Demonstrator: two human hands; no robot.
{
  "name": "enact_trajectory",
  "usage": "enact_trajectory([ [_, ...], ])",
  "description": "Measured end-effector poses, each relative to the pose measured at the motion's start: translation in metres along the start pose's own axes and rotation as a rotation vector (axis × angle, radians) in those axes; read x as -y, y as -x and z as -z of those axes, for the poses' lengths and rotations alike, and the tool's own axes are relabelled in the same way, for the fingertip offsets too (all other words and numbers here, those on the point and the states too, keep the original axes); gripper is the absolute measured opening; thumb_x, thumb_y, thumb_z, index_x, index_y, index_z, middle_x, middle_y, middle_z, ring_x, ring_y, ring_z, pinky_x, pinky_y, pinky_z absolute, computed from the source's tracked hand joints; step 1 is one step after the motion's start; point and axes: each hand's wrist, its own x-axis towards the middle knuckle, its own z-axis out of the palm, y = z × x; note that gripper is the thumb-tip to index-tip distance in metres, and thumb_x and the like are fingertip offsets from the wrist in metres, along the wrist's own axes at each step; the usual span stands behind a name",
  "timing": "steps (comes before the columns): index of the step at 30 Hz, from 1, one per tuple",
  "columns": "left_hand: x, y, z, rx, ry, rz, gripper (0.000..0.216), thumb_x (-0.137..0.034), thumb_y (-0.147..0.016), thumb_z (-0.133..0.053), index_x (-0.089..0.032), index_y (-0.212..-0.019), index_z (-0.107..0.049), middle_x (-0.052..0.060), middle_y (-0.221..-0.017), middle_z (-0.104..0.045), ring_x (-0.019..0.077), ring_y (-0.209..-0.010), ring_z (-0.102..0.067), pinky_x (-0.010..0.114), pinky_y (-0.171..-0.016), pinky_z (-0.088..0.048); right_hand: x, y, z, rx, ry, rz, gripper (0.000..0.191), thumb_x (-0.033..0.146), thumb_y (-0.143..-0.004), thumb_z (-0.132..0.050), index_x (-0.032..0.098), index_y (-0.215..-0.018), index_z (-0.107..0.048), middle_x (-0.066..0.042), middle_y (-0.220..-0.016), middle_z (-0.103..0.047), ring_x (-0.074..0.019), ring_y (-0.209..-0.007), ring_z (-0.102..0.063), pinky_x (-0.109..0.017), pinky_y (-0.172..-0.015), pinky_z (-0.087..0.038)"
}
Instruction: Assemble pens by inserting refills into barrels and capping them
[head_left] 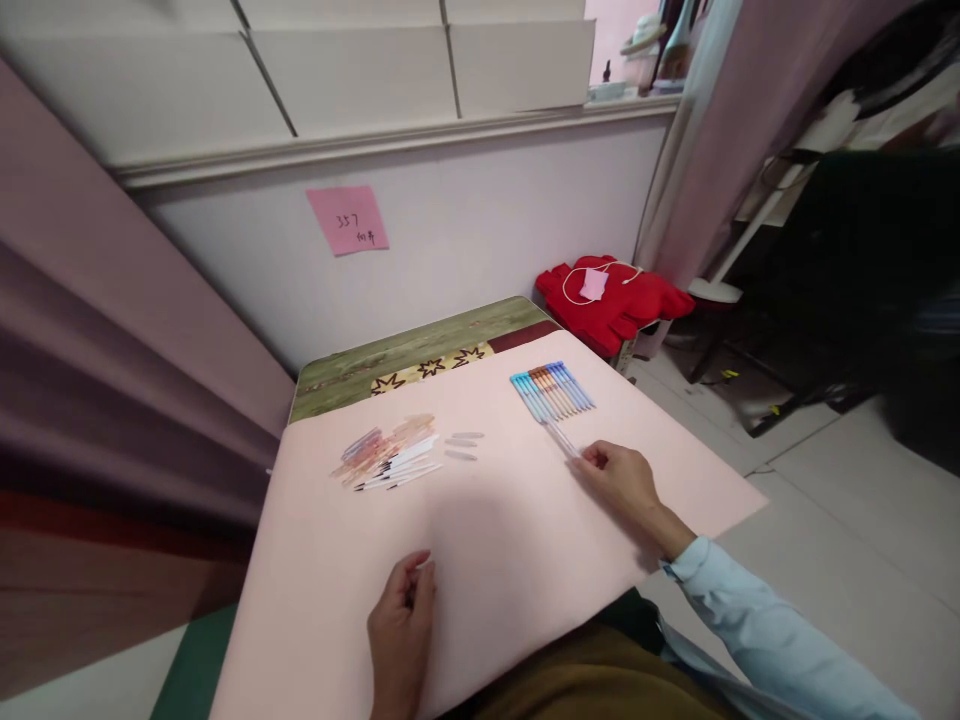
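On pink surface (510, 540): clear pen tube (561, 439), long axis running away-left toward blue pens (553, 390). Right hand (622, 480) pinches its near end. Left hand (401, 630) loosely curled; contents indiscernible.

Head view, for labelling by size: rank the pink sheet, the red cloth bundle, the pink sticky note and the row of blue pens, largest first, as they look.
1. pink sheet
2. red cloth bundle
3. Pink sticky note and row of blue pens look alike; not ranked.
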Motion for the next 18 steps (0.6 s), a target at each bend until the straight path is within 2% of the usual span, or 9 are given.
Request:
enact_trajectory([
  [4, 0.005, 0.006, -0.005, 0.005, -0.037, -0.042, 0.039, -0.053, -0.085, -0.059, -0.019, -0.099, -0.071, 0.003, -0.078, -0.072, 0.0182, -0.067, -0.068, 0.027, -0.064, -0.054, 0.036, -0.008, -0.023, 0.066, 0.091, 0.053, 0.018, 0.039, -0.079, -0.063, 0.023, -0.073, -0.07, 0.001, -0.07, -0.071, -0.0153, -0.065, -0.061, -0.026, -0.058, -0.032],
  [10, 0.0, 0.008, -0.005, 0.056, -0.077, -0.137, 0.031, -0.046, -0.089, -0.057, -0.02, -0.096, -0.07, 0.004, -0.082, -0.074, 0.0197, -0.071, -0.069, 0.029, -0.069, -0.056, 0.079, -0.062, -0.052, 0.087, 0.353, 0.098, 0.023, 0.038, -0.087, -0.059, 0.023, -0.096, -0.074, -0.006, -0.09, -0.076, -0.0197, -0.081, -0.068, -0.026, -0.064, -0.035],
  [14, 0.005, 0.011, -0.005, 0.076, -0.058, -0.132, 0.029, -0.044, -0.09, -0.056, -0.02, -0.097, -0.07, 0.004, -0.083, -0.074, 0.0195, -0.072, -0.07, 0.029, -0.069, -0.056, 0.091, -0.087, -0.065, 0.075, 0.409, 0.109, 0.025, 0.034, -0.089, -0.057, 0.018, -0.1, -0.072, -0.012, -0.093, -0.075, -0.0232, -0.086, -0.069, -0.029, -0.07, -0.039],
  [18, 0.005, 0.012, -0.005, 0.088, -0.052, -0.11, 0.027, -0.043, -0.092, -0.055, -0.021, -0.097, -0.069, 0.004, -0.085, -0.074, 0.0191, -0.074, -0.07, 0.029, -0.071, -0.056, 0.089, -0.091, -0.073, 0.056, 0.446, 0.117, 0.027, 0.031, -0.092, -0.052, 0.014, -0.107, -0.069, -0.017, -0.1, -0.073, -0.026, -0.09, -0.069, -0.032, -0.074, -0.041],
])
